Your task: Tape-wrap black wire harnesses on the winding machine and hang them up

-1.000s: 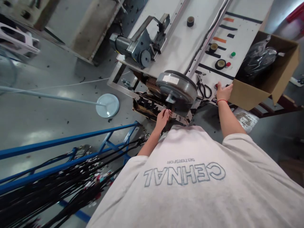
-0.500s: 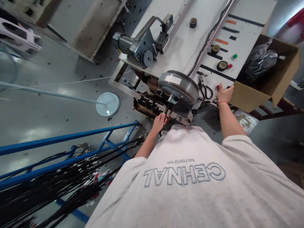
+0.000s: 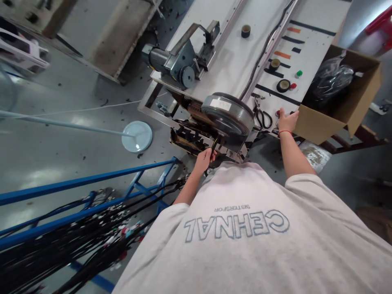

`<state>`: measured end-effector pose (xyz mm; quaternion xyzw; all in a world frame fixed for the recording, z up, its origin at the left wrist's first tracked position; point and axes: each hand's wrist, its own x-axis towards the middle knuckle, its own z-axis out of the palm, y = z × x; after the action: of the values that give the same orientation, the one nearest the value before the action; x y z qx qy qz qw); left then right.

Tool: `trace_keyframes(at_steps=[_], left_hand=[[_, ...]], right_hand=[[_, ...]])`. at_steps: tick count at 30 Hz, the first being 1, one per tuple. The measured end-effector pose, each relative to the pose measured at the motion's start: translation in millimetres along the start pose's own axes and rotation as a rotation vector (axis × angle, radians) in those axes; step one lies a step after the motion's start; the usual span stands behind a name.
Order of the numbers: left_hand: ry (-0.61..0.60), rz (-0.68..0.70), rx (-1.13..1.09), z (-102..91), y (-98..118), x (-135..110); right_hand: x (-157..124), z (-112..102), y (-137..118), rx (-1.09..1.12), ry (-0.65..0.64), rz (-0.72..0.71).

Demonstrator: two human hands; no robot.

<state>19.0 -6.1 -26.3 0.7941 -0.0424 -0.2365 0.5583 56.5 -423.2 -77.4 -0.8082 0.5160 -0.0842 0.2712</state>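
My left hand [image 3: 204, 159] is closed around a thin black cable with a yellow stripe [image 3: 214, 143], just below the round grey reel-like machine head [image 3: 228, 113] at the table's near edge. The cable's upper end disappears at the dark underside of the head. On the right, my right hand [image 3: 288, 121] rests at the table edge with fingers stretched apart, its fingertips beside a red push button [image 3: 278, 113]. Black-handled scissors [image 3: 263, 119] lie between that hand and the machine head.
An open cardboard box [image 3: 324, 125] with plastic-wrapped contents stands right of the table [image 3: 228, 57]. Tape rolls [image 3: 283, 85] and a green button [image 3: 299, 74] sit beyond my right hand. At left are a motor unit [image 3: 180, 65] and a blue rack [image 3: 134, 171] hung with black cable bundles.
My left hand stays below the machine head, and more of the striped cable shows above its fingers. A metal rod seen under the head is no longer visible. My right hand has hardly moved.
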Motion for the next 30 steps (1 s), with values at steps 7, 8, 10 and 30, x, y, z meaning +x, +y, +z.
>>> trace_keyframes(at_steps=[7,8,10,30], left_hand=[[0.037,-0.024,-0.002,15.2,20,28],[0.048,-0.038,-0.012,17.0,21,29],[0.091,-0.057,-0.024,19.4,20,31],[-0.011,-0.057,-0.122,18.5,9,33]], right_hand=[[1,2,1,-0.018,0.006,0.003],[1,3,1,-0.023,0.006,0.002],[1,3,1,-0.029,0.006,-0.004],[0,-1,-4,-0.005,-0.011,0.001]])
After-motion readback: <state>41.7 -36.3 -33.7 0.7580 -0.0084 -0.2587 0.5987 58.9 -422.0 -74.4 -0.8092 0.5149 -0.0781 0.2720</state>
